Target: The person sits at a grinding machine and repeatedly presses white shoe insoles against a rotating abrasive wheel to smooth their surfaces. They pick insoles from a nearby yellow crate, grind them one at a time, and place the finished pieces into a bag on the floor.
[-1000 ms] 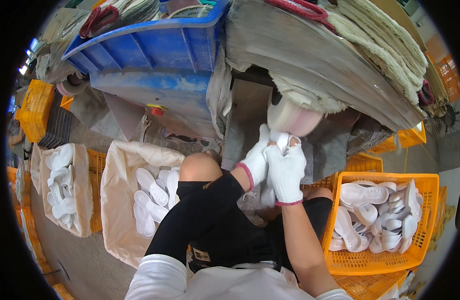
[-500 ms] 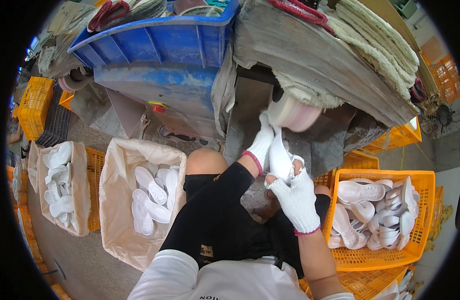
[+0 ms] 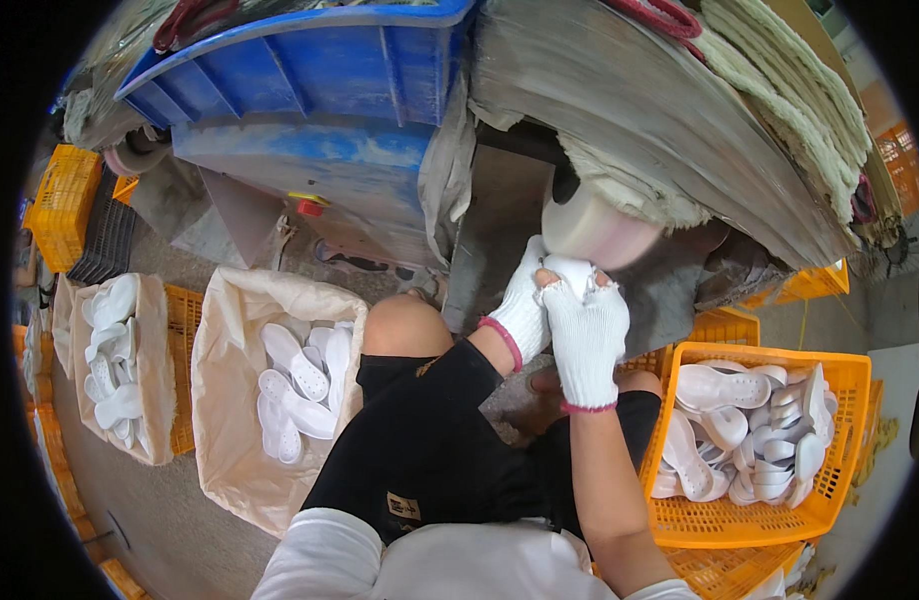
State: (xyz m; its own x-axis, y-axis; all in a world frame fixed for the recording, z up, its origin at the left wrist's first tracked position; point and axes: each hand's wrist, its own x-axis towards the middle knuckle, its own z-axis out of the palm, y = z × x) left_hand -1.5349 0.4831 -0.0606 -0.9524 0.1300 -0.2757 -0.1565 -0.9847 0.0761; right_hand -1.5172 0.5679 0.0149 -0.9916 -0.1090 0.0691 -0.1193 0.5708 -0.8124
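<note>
A white shoe sole (image 3: 572, 272), mostly hidden by fingers, is held up against the underside of a pale round buffing wheel (image 3: 598, 225). My left hand (image 3: 523, 305), in a white knit glove with a pink cuff, is closed on its left side, close to the wheel. From the right, my right hand (image 3: 588, 335) grips the same sole, its bare fingertips poking out of the glove and bent over the near end. Both hands are close together, almost touching. The wheel's surface looks smeared, as if spinning.
An orange crate (image 3: 760, 527) piled with white soles stands at my right. To my left are a cloth-lined container (image 3: 225, 400) with several soles and another lined crate (image 3: 158, 400) beyond it. A blue bin (image 3: 310, 75) and a grey cover (image 3: 640, 110) overhang the work area.
My right hand has moved up and turned, closing in beside the left. The sole, earlier hanging lengthwise below the wheel, is now tipped and mostly covered by fingers. The view has shifted slightly.
</note>
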